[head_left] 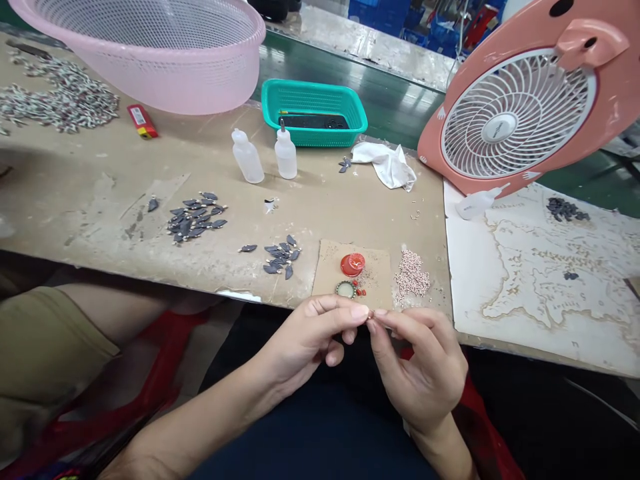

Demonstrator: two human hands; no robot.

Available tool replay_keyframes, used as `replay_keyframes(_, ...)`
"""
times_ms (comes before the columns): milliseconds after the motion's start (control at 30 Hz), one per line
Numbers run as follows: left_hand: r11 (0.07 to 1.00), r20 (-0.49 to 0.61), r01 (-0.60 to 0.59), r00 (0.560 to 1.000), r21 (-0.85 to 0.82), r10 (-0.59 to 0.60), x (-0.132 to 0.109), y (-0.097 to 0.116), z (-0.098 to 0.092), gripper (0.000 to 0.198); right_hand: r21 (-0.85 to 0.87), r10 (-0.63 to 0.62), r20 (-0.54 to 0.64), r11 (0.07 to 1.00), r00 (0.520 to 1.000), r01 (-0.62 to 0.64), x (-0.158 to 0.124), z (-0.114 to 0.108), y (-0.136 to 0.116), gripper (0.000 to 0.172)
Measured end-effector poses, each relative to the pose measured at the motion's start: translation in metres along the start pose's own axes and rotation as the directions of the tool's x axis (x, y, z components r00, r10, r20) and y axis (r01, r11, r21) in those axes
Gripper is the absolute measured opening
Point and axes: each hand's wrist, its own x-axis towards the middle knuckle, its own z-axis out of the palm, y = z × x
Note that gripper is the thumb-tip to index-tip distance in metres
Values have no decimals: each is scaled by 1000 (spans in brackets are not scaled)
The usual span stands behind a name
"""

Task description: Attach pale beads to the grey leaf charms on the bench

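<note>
1. In the head view, a worn, stained workbench (pixel 100 200) ran across a factory floor, and a small brown card (pixel 377 257) lay at its near edge.
2. Just above the card sat a red round lid (pixel 353 264). A round green-rimmed piece (pixel 345 289) lay on the card's lower part, with a few small red bits beside it.
3. Just right of the card was a heap of pale pink beads (pixel 412 275). To its left lay dark leaf-shaped charms (pixel 280 257), and more of them (pixel 195 217) lay farther left.
4. Well beyond the card stood two plastic squeeze bottles (pixel 247 157), a green basket (pixel 314 110) and a crumpled white cloth (pixel 385 165). A pink strainer basket (pixel 135 53) sat farther left, and a pink fan (pixel 515 113) stood to the right.
5. Just below the card, the left hand (pixel 310 333) and right hand (pixel 420 367) met in the air. The left thumb and forefinger (pixel 350 312) and the right thumb and forefinger (pixel 385 320) pinched a tiny bead-like piece (pixel 371 315) between them, while the other fingers curled loosely. Its exact form was too small to tell.
6. The piece looked very light and easy to drop, probably firm rather than soft. Its only practical hold seemed to be a fingertip pinch on opposite sides.
</note>
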Motion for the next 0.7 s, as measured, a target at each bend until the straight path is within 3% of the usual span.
replay_keyframes(167, 966, -17, -192, 980, 172, 198, -2, -2, -2, 19, -15, -43, 25, 999, 999, 43, -5, 0, 3, 32)
replay_keyframes(333, 943, -57, -211, 971, 258, 232, -5, -4, -1, 24, 20, -90, 84, 996, 992, 89, -8, 3, 5, 31)
replay_keyframes(400, 923, -43, -213, 970, 322, 239, -7, -3, -4, 27, 40, -63, 103, 997, 993, 59, -6, 5, 5, 24)
replay_keyframes(467, 826, -13, -288, 942, 484, 336, -9, 0, -11, 25, 80, 16, 127, 996, 992, -27, -2, 5, 5, 15)
replay_keyframes(500, 718, -1, -351, 898, 601, 440, -10, 3, -17, 22, 106, 68, 131, 991, 989, -82, 0, 5, 6, 12)
replay_keyframes(533, 561, 9, -394, 824, 728, 567, -11, 5, -25, 19, 129, 124, 132, 982, 984, -141, 3, 5, 8, 9)
replay_keyframes(567, 373, 23, -384, 722, 845, 691, -11, 9, -33, 15, 148, 180, 128, 969, 975, -198, 6, 5, 10, 7)
replay_keyframes(633, 44, 68, -195, 533, 980, 844, -12, 15, -51, 12, 179, 277, 123, 938, 953, -295, 11, 6, 16, 5)
replay_keyframes(667, -59, 86, -71, 492, 996, 866, -12, 19, -59, 12, 197, 315, 129, 921, 940, -336, 14, 8, 19, 5)
replay_keyframes(700, -124, 91, 36, 488, 992, 868, -11, 21, -65, 12, 216, 345, 141, 904, 928, -368, 16, 9, 22, 6)
